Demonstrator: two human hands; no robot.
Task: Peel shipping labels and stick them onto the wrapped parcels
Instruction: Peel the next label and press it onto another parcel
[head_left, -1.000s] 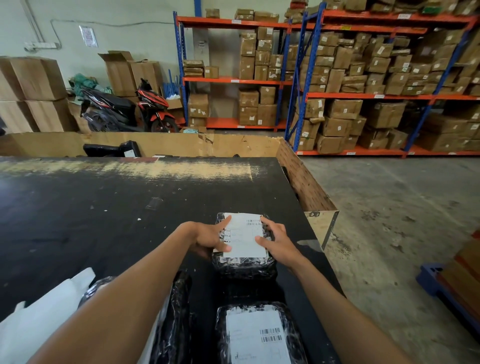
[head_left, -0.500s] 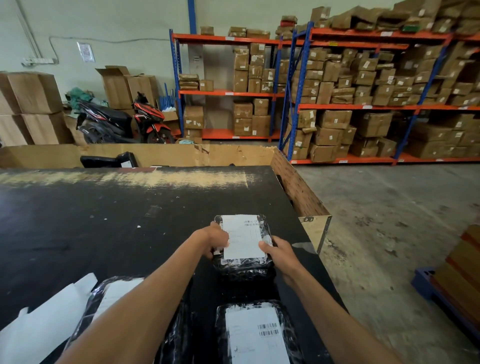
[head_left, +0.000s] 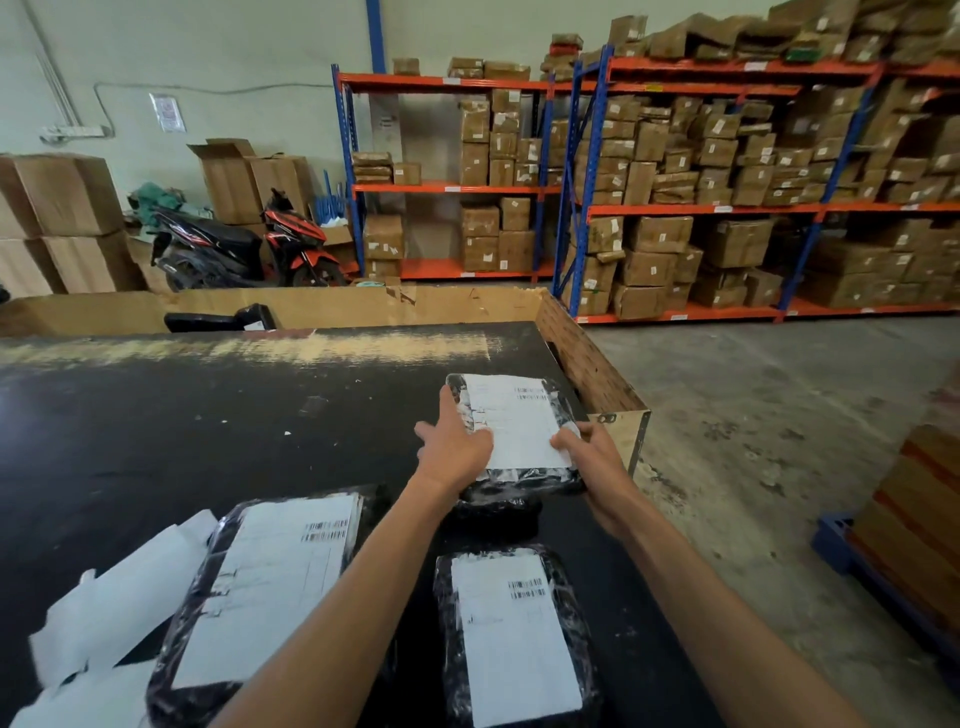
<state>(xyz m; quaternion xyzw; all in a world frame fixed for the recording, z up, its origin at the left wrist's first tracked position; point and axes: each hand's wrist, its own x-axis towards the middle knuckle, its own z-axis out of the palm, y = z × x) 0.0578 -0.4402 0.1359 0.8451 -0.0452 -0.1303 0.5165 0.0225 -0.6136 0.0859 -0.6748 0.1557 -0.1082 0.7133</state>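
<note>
A small black-wrapped parcel (head_left: 519, 475) with a white shipping label (head_left: 514, 418) on top is raised off the black table (head_left: 208, 426) near its right edge. My left hand (head_left: 454, 447) grips the parcel's left side, fingers spread along it. My right hand (head_left: 592, 452) holds its near right corner. Two more labelled black parcels lie close to me: a large parcel (head_left: 270, 587) on the left and a narrower parcel (head_left: 514, 634) in the middle. A small dark bundle (head_left: 498, 512) lies under the held parcel.
White label backing sheets (head_left: 114, 623) lie at the table's near left. A cardboard bin (head_left: 587, 358) borders the table's far and right sides, with a dark parcel (head_left: 223, 319) inside. Shelves of boxes, a motorbike and a blue pallet (head_left: 852, 551) stand around.
Both hands have moved the labelled parcel up and away from me toward the table's far right. The camera tilted down, bringing the near parcels and backing sheets more into view.
</note>
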